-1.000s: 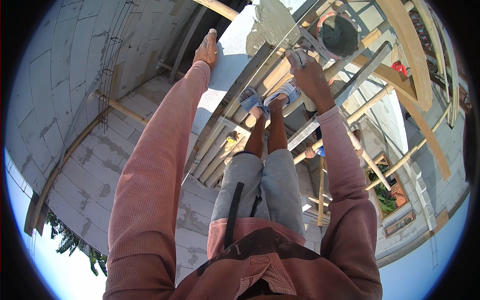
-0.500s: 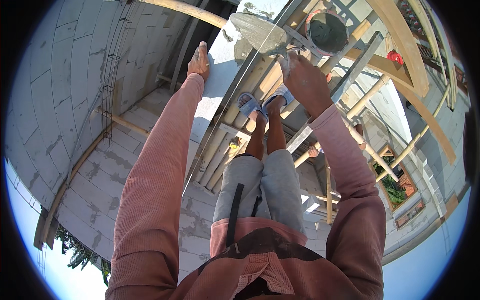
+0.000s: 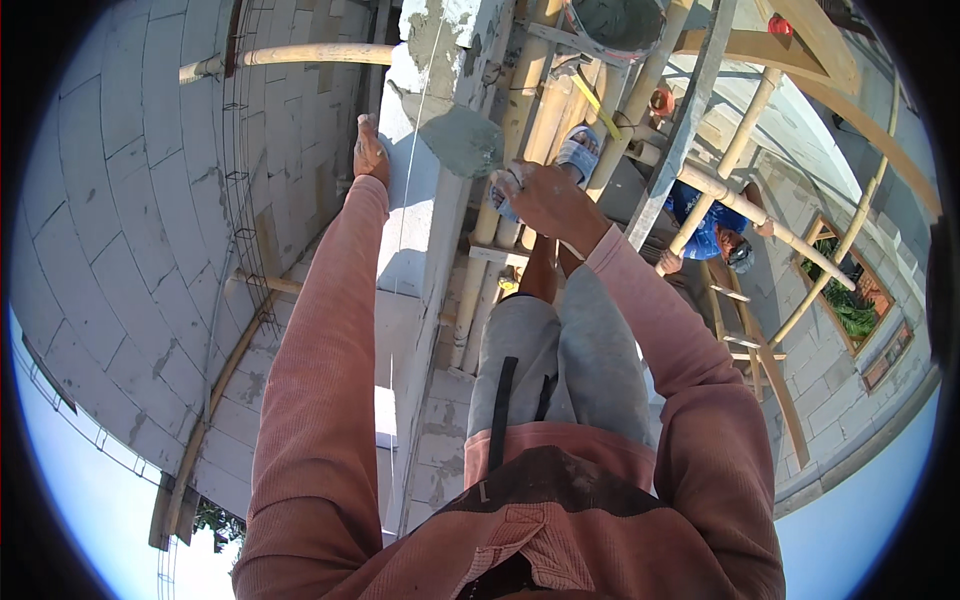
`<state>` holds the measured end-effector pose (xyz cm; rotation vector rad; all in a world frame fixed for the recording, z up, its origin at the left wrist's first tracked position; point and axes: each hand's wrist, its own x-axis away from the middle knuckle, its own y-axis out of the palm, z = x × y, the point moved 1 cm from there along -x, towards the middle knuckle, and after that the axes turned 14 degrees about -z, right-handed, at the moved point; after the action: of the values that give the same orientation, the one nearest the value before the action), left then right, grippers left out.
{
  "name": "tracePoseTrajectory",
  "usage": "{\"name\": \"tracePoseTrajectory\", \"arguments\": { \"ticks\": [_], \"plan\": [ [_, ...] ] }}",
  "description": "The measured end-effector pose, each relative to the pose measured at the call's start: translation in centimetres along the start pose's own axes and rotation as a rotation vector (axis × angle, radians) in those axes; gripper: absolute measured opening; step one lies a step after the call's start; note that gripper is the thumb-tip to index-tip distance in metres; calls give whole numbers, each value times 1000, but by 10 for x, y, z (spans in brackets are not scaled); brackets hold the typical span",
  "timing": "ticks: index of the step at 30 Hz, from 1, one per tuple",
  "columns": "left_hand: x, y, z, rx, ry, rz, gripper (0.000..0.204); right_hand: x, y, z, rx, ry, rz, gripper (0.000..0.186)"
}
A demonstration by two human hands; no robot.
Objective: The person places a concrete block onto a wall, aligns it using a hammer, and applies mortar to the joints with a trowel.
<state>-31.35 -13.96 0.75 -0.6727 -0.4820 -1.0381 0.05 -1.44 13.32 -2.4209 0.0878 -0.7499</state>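
My right hand (image 3: pixel 540 195) is closed round the handle of a mason's trowel (image 3: pixel 458 140). Its grey, mortar-smeared blade reaches left over the white block wall (image 3: pixel 402 240) and under or beside a taut white string (image 3: pixel 403 205); which of the two I cannot tell. Wet grey mortar (image 3: pixel 430 45) coats the wall top farther ahead. Against the wall's left side rests my left hand (image 3: pixel 370 152), fingers pointing forward along the block and holding no tool. Some of its fingers are hidden.
A mortar bucket (image 3: pixel 615 28) stands ahead right. My sandalled feet are on bamboo poles (image 3: pixel 545 110). A metal bar (image 3: pixel 690 130) and a bamboo rail (image 3: pixel 720 190) cross at right. Below them is another person in blue (image 3: pixel 708 225). A bamboo pole (image 3: pixel 320 54) juts out at left.
The view has shifted right. My right hand has brought the trowel left and nearer along the wall. My left hand stays against the wall's side. The person in blue has come into view.
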Motion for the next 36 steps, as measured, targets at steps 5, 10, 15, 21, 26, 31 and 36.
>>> {"name": "tracePoseTrajectory", "arguments": {
  "ticks": [5,10,15,21,26,31,36],
  "plan": [
    [39,49,60,-18,-171,14,76,87,14,4,-215,133,-67,33],
    [30,29,39,116,-364,65,57,142,-42,88,-231,317,62,28],
    [35,-29,-13,190,-294,104,55,83,-120,229,199,493,266,34],
    [40,-2,12,149,-346,100,53,-46,-142,384,762,506,322,27],
    [47,-15,8,111,-387,136,51,-117,-103,396,770,493,224,22],
    [36,3,6,110,-394,102,49,-92,-90,420,545,375,357,23],
    [57,-19,11,76,-403,164,48,-81,-92,402,206,566,85,45]
  ]
}}
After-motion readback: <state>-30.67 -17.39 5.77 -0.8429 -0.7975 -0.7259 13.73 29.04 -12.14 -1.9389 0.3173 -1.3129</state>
